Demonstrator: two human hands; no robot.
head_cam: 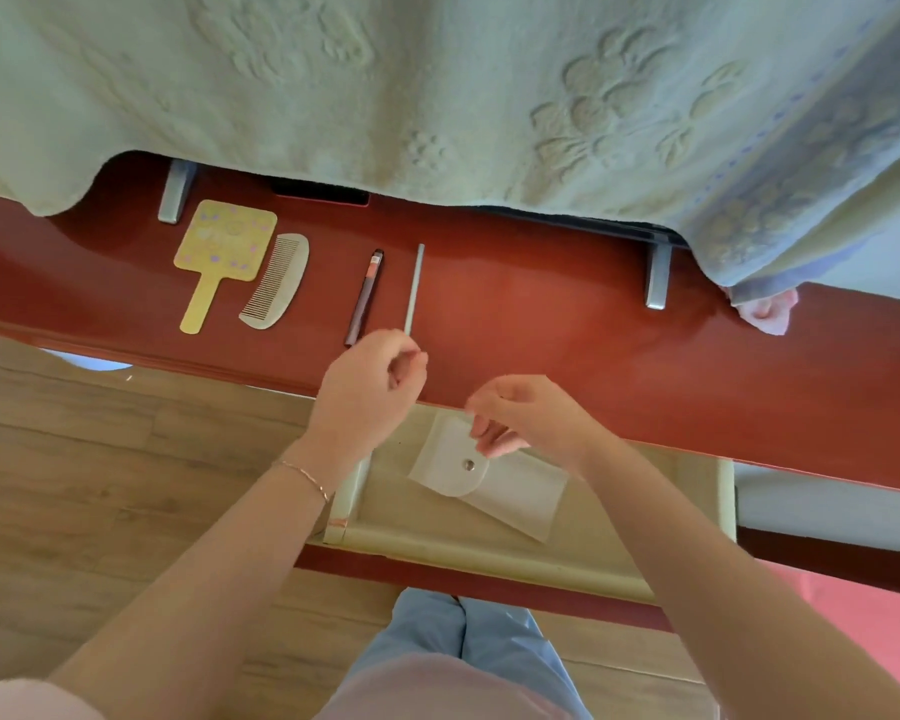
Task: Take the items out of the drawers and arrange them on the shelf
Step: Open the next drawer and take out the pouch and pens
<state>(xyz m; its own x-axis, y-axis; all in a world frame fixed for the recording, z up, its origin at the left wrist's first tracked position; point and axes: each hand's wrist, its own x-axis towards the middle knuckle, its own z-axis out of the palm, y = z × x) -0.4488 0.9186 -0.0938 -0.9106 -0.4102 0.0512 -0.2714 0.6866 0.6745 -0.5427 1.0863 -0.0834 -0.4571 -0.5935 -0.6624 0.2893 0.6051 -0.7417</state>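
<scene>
On the red shelf top (541, 314) lie a yellow hand mirror (224, 241), a pale comb (276, 283), a dark pen (366, 296) and a thin grey stick (414, 288), side by side. My left hand (370, 387) is curled at the near end of the grey stick; whether the fingertips grip it is unclear. Below, a cream drawer (489, 556) stands open. My right hand (526, 418) is over it, fingers closed on the top edge of a clear pouch (510, 491) with a metal snap.
A pale green embossed towel (437, 85) hangs over the back of the shelf, with two grey metal feet (657, 272) beneath it. A pink cloth (765, 309) lies at the right. Wooden floor (100, 459) and my knees in light blue trousers (463, 646) are below.
</scene>
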